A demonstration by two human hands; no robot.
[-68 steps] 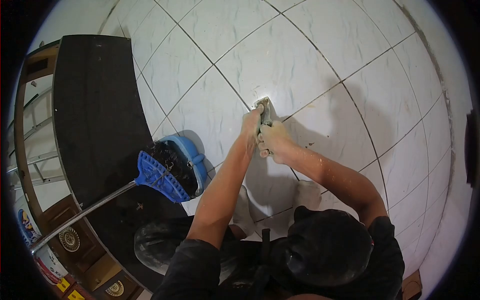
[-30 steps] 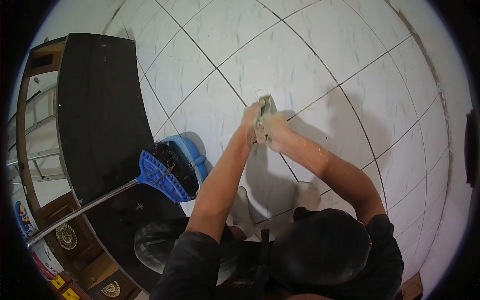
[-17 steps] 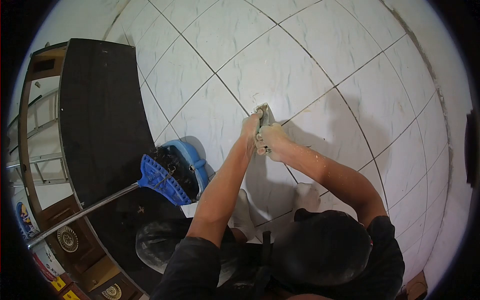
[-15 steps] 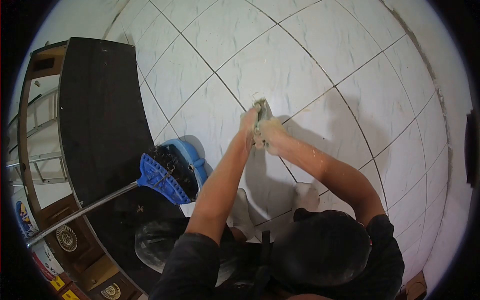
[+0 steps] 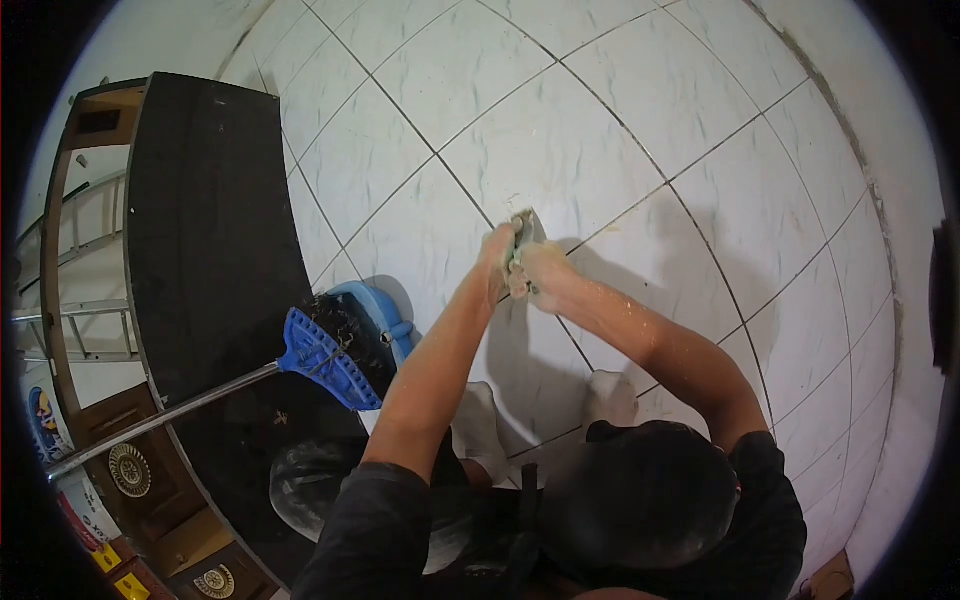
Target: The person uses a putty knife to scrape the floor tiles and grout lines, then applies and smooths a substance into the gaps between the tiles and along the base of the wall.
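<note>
My left hand (image 5: 497,250) and my right hand (image 5: 546,268) are side by side, low over the white floor tiles (image 5: 560,120). Both have their fingers closed around a small flat greyish-green piece (image 5: 526,229), whose kind I cannot make out. Its far end points away from me, close to the dark joint (image 5: 463,188) between two tiles. Pale residue coats the fingers, and crumbs lie on the tile just beyond them. How the fingers wrap the piece underneath is hidden.
Left of my arms, a blue dustpan (image 5: 377,306) holds dark debris, with a blue broom head (image 5: 322,362) against it. The broom's metal handle (image 5: 170,425) crosses a black panel (image 5: 210,210). My white-socked feet (image 5: 610,398) are close behind the hands. A wall (image 5: 880,100) borders the right.
Both hands keep their grip and sit slightly lower in the view. The whole scene has shifted down a little too, so their place on the tile is nearly the same.
</note>
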